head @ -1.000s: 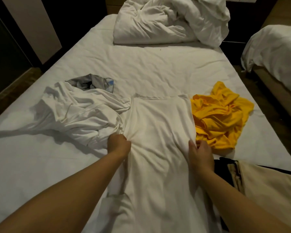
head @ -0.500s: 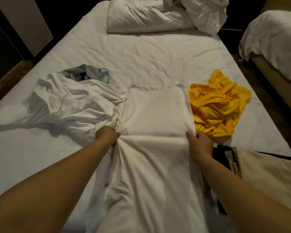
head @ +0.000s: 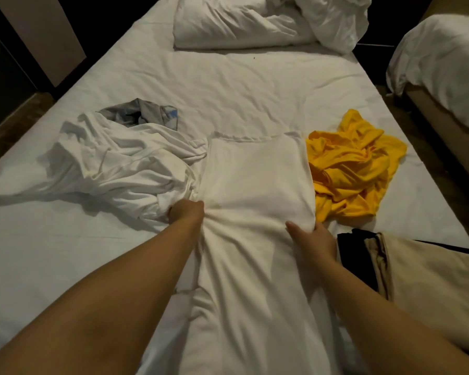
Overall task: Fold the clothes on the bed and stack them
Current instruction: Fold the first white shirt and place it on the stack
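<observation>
The white shirt [head: 255, 180] lay at the middle of the bed [head: 241, 85], its length running toward 6 o'clock. The left hand [head: 186, 215] kept a closed grip on the shirt's bunched edge at 9 o'clock. The right hand [head: 313, 239] pinched the opposite edge at 3 o'clock. A crumpled yellow garment [head: 355, 169] lay just beside the shirt at 2 o'clock, a white heap [head: 114, 169] at 10 o'clock, and a beige garment [head: 423, 272] at 4 o'clock.
</observation>
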Action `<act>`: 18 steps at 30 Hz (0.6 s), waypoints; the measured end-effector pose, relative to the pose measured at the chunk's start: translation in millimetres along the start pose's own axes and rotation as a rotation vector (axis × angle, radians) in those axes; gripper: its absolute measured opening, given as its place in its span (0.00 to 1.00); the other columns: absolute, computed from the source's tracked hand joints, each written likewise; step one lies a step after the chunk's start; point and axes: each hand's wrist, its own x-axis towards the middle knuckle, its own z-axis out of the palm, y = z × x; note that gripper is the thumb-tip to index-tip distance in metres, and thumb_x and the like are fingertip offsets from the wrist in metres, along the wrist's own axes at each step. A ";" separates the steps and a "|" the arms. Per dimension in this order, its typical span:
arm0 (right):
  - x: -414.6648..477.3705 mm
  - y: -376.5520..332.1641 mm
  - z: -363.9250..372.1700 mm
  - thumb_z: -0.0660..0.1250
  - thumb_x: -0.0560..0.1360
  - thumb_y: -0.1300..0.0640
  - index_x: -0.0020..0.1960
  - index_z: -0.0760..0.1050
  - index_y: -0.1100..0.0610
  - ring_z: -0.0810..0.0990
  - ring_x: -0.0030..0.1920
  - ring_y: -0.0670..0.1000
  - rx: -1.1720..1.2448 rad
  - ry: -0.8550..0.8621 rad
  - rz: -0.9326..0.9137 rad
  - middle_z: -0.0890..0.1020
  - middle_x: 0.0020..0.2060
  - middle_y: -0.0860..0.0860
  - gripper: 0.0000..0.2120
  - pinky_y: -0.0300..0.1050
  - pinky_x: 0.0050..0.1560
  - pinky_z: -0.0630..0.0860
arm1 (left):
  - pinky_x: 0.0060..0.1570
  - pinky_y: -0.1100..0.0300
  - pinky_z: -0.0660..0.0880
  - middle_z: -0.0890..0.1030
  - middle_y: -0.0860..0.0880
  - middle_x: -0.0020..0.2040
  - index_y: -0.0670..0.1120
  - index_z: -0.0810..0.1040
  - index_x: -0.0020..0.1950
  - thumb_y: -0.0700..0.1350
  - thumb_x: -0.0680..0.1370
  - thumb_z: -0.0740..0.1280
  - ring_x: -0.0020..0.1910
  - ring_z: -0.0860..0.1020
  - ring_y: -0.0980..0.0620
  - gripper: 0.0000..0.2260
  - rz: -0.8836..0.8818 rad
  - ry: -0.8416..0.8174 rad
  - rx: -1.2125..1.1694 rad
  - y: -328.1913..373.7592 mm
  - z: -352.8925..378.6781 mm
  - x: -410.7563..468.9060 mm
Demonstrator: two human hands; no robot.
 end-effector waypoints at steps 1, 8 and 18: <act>0.2 0.4 -0.5 0.71 0.71 0.46 0.64 0.73 0.57 0.76 0.57 0.62 0.001 -0.002 0.002 0.79 0.58 0.59 0.26 0.47 0.51 0.71 | 0.60 0.54 0.68 0.74 0.37 0.64 0.36 0.73 0.64 0.48 0.79 0.59 0.63 0.72 0.38 0.19 0.008 0.016 -0.002 -5.1 0.1 0.5; -2.4 1.6 -1.8 0.72 0.70 0.49 0.59 0.77 0.56 0.79 0.49 0.57 0.080 -0.008 0.001 0.82 0.51 0.56 0.20 0.46 0.48 0.73 | 0.50 0.55 0.69 0.79 0.41 0.53 0.39 0.75 0.53 0.52 0.75 0.68 0.53 0.76 0.41 0.17 0.147 0.055 -0.045 -19.0 -5.3 -1.9; -37.6 30.3 -15.3 0.69 0.71 0.41 0.63 0.72 0.58 0.76 0.56 0.62 -0.076 -0.063 0.028 0.79 0.57 0.59 0.28 0.50 0.51 0.72 | 0.43 0.59 0.71 0.79 0.40 0.48 0.43 0.78 0.36 0.55 0.73 0.69 0.41 0.77 0.45 0.15 0.222 -0.009 -0.116 -69.6 4.5 -71.7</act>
